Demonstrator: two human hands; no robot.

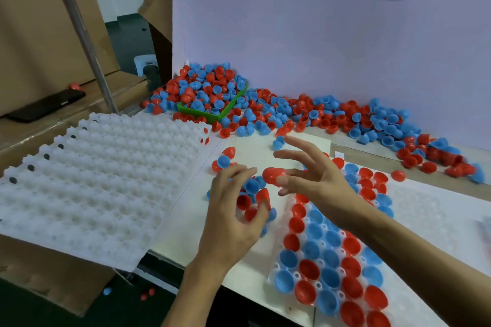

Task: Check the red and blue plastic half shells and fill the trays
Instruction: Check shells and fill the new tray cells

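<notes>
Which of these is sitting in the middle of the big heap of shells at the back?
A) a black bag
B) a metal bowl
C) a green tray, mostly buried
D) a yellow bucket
C: a green tray pokes out of the heap of red and blue half shells by the back wall, with shells piled in and around it.

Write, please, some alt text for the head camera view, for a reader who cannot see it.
A person's right hand pinches a red half shell above the table while the left hand holds several shells. A part-filled tray lies at right, an empty white tray at left, and a loose pile of shells behind.
</notes>
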